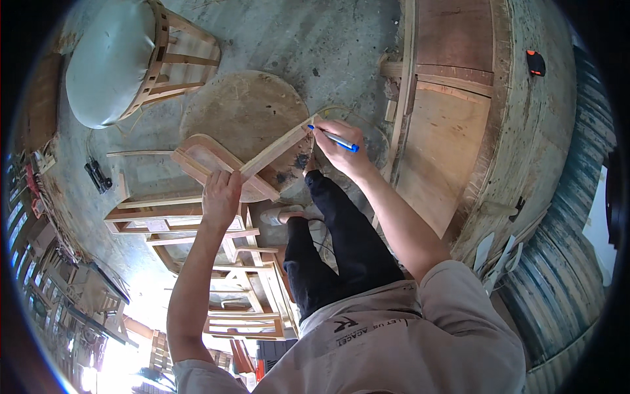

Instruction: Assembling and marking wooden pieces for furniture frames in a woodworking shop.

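Observation:
My left hand (222, 196) is closed on the lower left end of a straight wooden strip (277, 151), which slants up to the right. My right hand (340, 154) grips a blue and silver marker pen (342, 142), its tip at the strip's upper right end. Whether those fingers also touch the strip I cannot tell. Beneath the strip, a rounded wooden frame piece (226, 159) crosses it, partly covered by the strip and my left hand. A round brown board (220, 98) lies flat on the floor under both.
At the upper left a stool with a pale padded seat (111, 62) lies tipped over. Wooden frames (164, 220) stand near my left forearm. Right of me is a long wooden bench (525, 125) bearing an orange-black tape measure (535, 63). A black tool (98, 176) rests on the floor.

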The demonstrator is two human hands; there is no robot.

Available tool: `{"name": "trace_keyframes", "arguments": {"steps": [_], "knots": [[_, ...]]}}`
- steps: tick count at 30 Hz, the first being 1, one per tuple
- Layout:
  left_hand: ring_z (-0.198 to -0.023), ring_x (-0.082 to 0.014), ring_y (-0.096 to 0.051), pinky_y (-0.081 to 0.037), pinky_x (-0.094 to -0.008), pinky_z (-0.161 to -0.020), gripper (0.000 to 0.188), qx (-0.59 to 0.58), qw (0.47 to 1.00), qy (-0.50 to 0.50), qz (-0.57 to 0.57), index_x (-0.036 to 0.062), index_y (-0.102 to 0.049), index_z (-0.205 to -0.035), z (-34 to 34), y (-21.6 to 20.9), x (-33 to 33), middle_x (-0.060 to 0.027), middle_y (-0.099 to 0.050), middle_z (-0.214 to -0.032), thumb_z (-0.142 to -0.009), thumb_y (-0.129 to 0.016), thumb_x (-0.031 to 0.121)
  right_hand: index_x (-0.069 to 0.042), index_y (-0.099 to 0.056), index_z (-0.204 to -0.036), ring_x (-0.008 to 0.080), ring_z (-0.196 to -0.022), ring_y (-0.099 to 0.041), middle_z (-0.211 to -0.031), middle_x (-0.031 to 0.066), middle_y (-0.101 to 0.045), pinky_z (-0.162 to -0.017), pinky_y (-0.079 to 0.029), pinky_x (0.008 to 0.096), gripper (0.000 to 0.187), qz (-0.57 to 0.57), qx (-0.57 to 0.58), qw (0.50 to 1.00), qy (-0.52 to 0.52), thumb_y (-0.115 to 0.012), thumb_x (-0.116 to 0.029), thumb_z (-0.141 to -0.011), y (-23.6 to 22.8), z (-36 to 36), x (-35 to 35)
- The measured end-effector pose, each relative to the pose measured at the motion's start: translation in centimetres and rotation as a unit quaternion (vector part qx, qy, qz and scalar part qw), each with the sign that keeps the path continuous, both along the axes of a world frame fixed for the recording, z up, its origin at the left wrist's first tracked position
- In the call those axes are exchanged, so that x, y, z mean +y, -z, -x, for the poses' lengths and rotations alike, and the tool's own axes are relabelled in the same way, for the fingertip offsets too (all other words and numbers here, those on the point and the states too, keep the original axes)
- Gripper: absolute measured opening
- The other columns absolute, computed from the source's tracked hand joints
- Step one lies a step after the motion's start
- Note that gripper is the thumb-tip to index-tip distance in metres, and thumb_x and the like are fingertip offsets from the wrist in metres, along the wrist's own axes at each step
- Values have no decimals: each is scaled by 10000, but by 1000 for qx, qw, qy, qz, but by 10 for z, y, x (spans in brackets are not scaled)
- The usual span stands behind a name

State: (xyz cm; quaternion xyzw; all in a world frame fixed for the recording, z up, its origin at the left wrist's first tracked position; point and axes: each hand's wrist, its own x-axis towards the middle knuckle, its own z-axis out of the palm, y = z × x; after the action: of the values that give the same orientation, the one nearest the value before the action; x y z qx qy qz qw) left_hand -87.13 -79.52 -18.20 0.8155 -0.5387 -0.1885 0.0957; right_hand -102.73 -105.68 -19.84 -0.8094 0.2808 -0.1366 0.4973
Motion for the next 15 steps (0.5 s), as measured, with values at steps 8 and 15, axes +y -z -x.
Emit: {"name": "trace_keyframes", "arguments": {"steps": [8, 15], "knots": [[-817, -304, -574, -473, -423, -754, 155, 19, 999, -11, -32, 53, -585, -909, -1, 4, 2, -116, -558, -821, -768, -642, 83, -10, -665, -884, 268, -648, -639, -741, 129, -643, -570, -484, 334, 79, -18, 8, 1000, 1, -674, -59, -823, 0, -1, 3], [-811, -281, -579, -466, -398, -759, 114, 8, 1000, -4, -18, 48, -573, -875, -1, -2, -1, -103, -559, -799, -775, -620, 79, -2, -655, -870, 240, -635, -641, -729, 130, -637, -554, -478, 328, 67, -28, 33, 999, -1, -663, -49, -824, -6, 7, 5]]}}
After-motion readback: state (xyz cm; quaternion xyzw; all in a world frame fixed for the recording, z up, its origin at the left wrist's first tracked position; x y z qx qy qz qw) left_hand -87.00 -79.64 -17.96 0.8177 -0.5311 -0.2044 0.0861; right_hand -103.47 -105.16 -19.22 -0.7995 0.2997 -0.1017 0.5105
